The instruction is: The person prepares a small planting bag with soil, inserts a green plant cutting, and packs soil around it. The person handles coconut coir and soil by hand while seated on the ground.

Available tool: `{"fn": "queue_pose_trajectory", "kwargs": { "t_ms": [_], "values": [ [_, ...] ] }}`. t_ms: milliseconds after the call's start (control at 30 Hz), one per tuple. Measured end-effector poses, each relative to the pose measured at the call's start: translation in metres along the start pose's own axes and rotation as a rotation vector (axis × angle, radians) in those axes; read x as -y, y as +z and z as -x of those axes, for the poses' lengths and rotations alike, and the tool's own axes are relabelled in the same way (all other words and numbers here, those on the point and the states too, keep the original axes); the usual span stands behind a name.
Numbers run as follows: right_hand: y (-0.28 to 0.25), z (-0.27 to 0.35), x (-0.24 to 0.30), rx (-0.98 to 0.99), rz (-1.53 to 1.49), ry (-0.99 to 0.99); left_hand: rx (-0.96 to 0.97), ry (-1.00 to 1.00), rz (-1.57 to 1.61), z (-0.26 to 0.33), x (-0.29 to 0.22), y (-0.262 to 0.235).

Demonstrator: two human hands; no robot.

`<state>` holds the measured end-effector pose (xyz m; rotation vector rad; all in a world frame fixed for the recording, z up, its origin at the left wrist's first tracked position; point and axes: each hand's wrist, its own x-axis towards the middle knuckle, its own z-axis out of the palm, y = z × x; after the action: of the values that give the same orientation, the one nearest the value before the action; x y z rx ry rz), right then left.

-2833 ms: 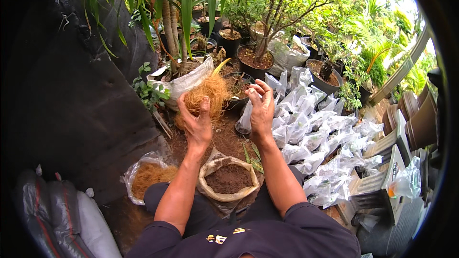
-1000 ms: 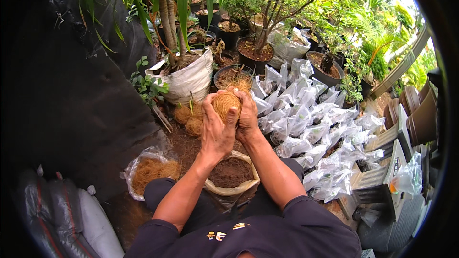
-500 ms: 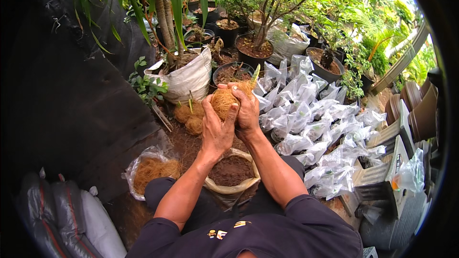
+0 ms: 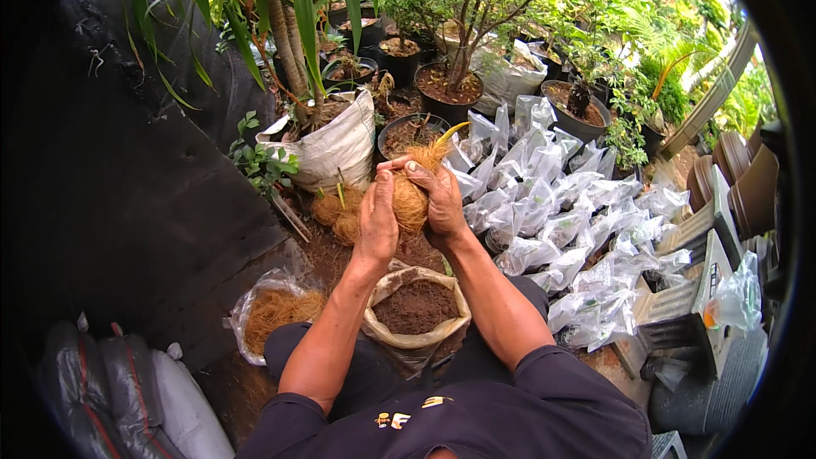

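Between my palms is a rounded ball of brown coconut fibre (image 4: 410,206) with a yellow-green shoot (image 4: 453,133) poking out at its upper right. My left hand (image 4: 379,219) presses flat against the ball's left side, fingers together. My right hand (image 4: 441,204) curls round its right side, thumb on top. The fingertips of both hands meet at the far side. Below my wrists stands an open sack of dark soil (image 4: 416,308) between my knees. Beyond my left hand, several similar fibre balls (image 4: 346,228) with short shoots lie on the ground.
A clear bag of loose coconut fibre (image 4: 279,314) sits left of the soil sack. Many clear-bagged seedlings (image 4: 544,229) crowd the right. Potted plants (image 4: 450,89) and a white sack planter (image 4: 327,149) stand ahead. Filled sacks (image 4: 127,382) lie at the lower left.
The fibre ball has turned in my hands, and its shoot now leans farther right. My left thumb has drawn in beside the fingers, leaving more of the ball visible.
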<state>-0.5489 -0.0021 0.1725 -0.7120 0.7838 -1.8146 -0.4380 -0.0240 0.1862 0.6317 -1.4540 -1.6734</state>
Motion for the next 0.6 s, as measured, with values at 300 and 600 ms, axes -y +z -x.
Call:
{"fn": "queue_pose_trajectory", "kwargs": {
  "t_ms": [300,600],
  "values": [
    [0.0,-0.006,-0.01,-0.112,-0.063,0.107,-0.184,-0.013,-0.612,0.005,0.004,-0.012],
    [-0.004,-0.007,-0.019,-0.11,-0.228,0.1,-0.356,0.173,-0.497,0.004,0.015,0.005]
  ]
}}
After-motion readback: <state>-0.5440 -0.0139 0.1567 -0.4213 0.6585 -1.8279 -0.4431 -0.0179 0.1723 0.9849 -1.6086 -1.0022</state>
